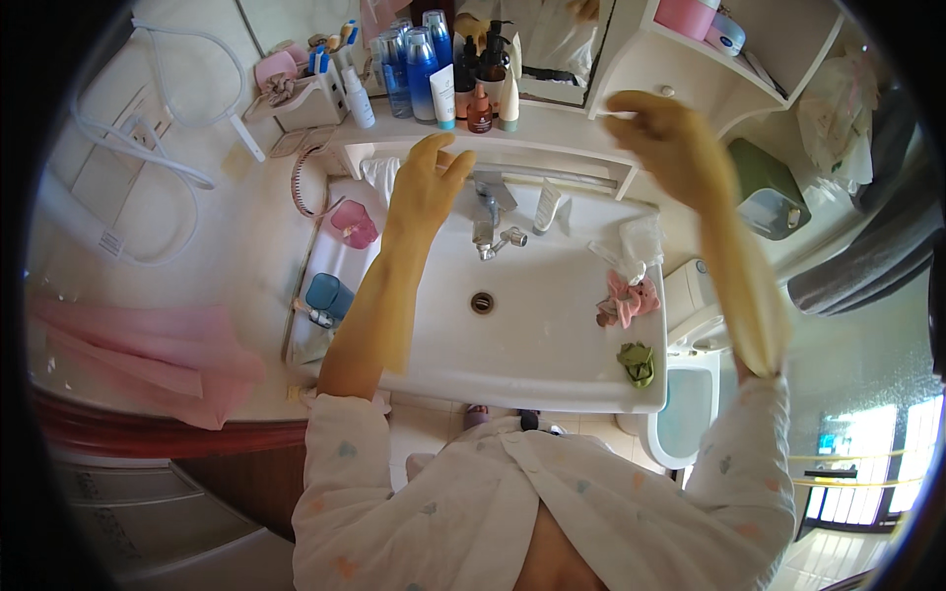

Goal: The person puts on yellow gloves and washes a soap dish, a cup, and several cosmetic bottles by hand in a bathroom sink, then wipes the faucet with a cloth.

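Long translucent yellow gloves cover both hands and forearms. My left hand [429, 181] is raised over the back left of the white washbasin [517, 340], just short of the bottles on the ledge. Its fingers are bent and apart, with nothing visible in them. My right hand [654, 140] is up at the right end of the ledge, beside the mirror [565, 52]. Its fingers curl, and blur hides whether anything is between them. Between the two arms stand the chrome faucet [485, 221] and a white tube [547, 207]. The drain [482, 302] lies below.
Blue bottles [421, 74], a brown dropper bottle [480, 111] and other toiletries line the ledge [554, 137]. A pink cup [355, 224] and blue cup [329, 294] sit left; a pink cloth item [628, 298] and green one [636, 363] lie right. A toilet [684, 414] stands beyond.
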`<action>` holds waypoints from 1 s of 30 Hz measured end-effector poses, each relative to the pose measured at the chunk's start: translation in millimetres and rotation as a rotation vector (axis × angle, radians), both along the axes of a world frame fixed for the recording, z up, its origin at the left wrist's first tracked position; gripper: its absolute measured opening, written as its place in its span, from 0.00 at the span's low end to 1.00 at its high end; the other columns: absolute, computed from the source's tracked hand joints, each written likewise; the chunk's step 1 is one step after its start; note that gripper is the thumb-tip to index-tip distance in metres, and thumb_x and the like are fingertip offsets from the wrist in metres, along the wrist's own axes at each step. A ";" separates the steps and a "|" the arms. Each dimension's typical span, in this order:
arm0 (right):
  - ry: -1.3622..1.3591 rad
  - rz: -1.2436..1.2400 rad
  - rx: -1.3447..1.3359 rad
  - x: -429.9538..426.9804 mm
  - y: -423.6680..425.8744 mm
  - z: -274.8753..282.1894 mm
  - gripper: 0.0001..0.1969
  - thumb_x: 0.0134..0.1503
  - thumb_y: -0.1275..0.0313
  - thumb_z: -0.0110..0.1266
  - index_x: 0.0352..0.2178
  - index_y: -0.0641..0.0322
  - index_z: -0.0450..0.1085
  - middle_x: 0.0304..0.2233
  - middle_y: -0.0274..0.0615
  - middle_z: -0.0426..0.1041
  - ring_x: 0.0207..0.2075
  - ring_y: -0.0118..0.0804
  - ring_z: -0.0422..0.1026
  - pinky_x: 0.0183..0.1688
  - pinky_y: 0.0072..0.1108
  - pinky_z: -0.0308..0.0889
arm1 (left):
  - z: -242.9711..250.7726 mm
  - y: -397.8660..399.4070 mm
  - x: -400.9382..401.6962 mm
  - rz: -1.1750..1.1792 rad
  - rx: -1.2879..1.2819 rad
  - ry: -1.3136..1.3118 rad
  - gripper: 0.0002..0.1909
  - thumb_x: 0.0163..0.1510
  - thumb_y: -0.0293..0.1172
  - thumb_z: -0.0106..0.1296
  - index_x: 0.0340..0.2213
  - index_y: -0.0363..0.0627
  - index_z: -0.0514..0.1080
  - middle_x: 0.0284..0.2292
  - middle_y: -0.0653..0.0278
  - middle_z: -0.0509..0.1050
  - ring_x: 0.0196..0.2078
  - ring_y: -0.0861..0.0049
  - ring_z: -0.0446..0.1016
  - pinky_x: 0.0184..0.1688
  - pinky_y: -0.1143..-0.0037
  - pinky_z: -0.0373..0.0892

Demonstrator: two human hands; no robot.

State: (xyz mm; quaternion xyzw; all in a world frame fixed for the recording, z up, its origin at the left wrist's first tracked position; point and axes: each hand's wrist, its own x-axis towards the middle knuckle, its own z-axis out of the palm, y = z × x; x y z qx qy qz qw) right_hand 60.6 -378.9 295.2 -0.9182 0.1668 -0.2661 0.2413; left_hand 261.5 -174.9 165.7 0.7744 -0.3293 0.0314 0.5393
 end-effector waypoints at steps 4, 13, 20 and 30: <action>-0.122 0.136 -0.297 81.2 -15.8 -29.7 0.16 0.63 0.69 0.52 0.53 0.50 0.73 0.24 0.48 0.75 0.23 0.38 0.72 0.30 0.29 0.69 | 1.4 -6.2 -9.6 -0.084 0.005 0.056 0.24 0.56 0.38 0.62 0.50 0.38 0.72 0.34 0.60 0.78 0.34 0.78 0.76 0.37 0.74 0.72; 0.279 0.231 -0.702 148.3 -24.3 3.6 0.13 0.60 0.74 0.47 0.44 0.46 0.73 0.39 0.42 0.78 0.43 0.48 0.77 0.41 0.36 0.73 | 3.6 23.8 -21.2 -0.119 -0.017 0.141 0.22 0.59 0.36 0.59 0.51 0.39 0.73 0.40 0.60 0.77 0.41 0.76 0.75 0.46 0.75 0.71; 0.402 0.147 -0.722 124.2 -35.5 19.8 0.08 0.59 0.68 0.49 0.34 0.56 0.74 0.31 0.45 0.77 0.36 0.48 0.76 0.41 0.35 0.71 | 5.1 -1.3 -22.9 -0.158 -0.078 0.232 0.23 0.58 0.34 0.61 0.53 0.42 0.71 0.38 0.60 0.77 0.39 0.74 0.75 0.42 0.74 0.71; 0.124 0.133 0.014 -35.7 -16.7 59.9 0.12 0.55 0.66 0.63 0.40 0.58 0.78 0.23 0.36 0.73 0.25 0.28 0.70 0.28 0.22 0.66 | 61.3 -65.1 -111.3 -0.738 -0.055 0.446 0.27 0.61 0.45 0.56 0.52 0.34 0.69 0.33 0.62 0.77 0.29 0.82 0.72 0.32 0.78 0.70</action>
